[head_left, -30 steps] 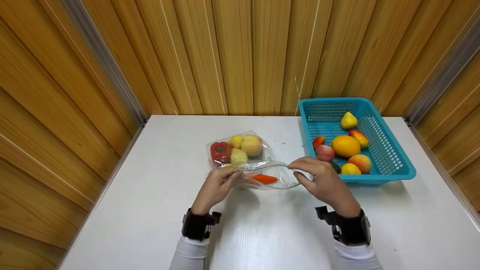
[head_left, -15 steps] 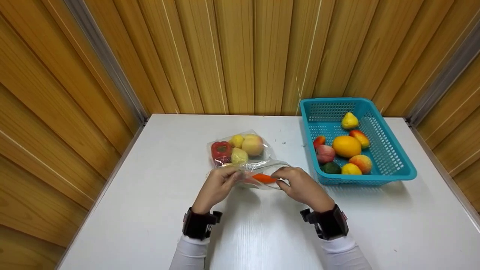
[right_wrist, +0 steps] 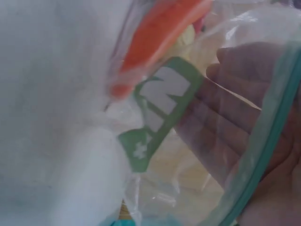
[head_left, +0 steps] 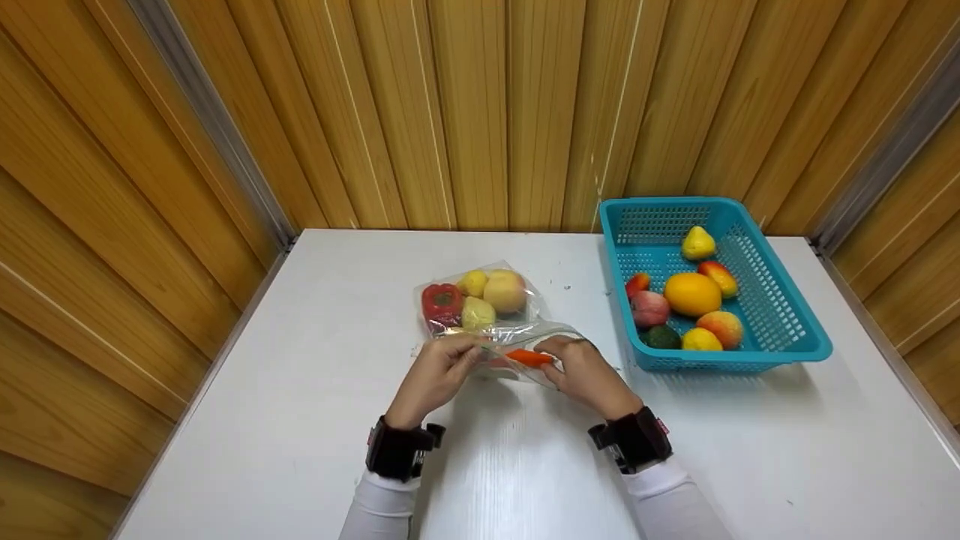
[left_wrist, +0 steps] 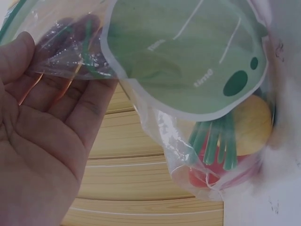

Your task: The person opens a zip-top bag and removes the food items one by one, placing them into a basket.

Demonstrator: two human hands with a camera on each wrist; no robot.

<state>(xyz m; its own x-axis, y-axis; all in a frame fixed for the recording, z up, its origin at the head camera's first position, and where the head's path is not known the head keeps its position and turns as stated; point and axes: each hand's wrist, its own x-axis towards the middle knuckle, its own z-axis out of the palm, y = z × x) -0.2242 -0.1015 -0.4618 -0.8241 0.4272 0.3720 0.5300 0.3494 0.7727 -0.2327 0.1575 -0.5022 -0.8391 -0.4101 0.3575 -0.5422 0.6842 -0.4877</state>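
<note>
A clear zip bag [head_left: 517, 330] with green print lies mid-table, its mouth toward me. Inside show a red bell pepper [head_left: 442, 302], a peach [head_left: 504, 291], two yellow fruits and, near the mouth, a carrot [head_left: 529, 358]. My left hand [head_left: 439, 371] pinches the mouth's left edge, the thumb [left_wrist: 19, 54] on the film and several fingers behind it. My right hand [head_left: 586, 375] reaches into the mouth from the right, fingertips close to the carrot's right end. In the right wrist view its fingers look fairly straight behind the film and the green zip strip [right_wrist: 268, 150].
A turquoise basket [head_left: 795, 300] stands at the right back, holding several fruits, among them a yellow pear [head_left: 698, 244], an orange melon-like fruit [head_left: 691, 294] and a dark green fruit [head_left: 661, 337]. Wood-panelled walls [head_left: 465, 112] enclose the white table [head_left: 315, 345].
My right hand has let go of the bag's right edge and moved left into its mouth, beside the carrot. The mouth is less stretched. My left hand keeps its place.
</note>
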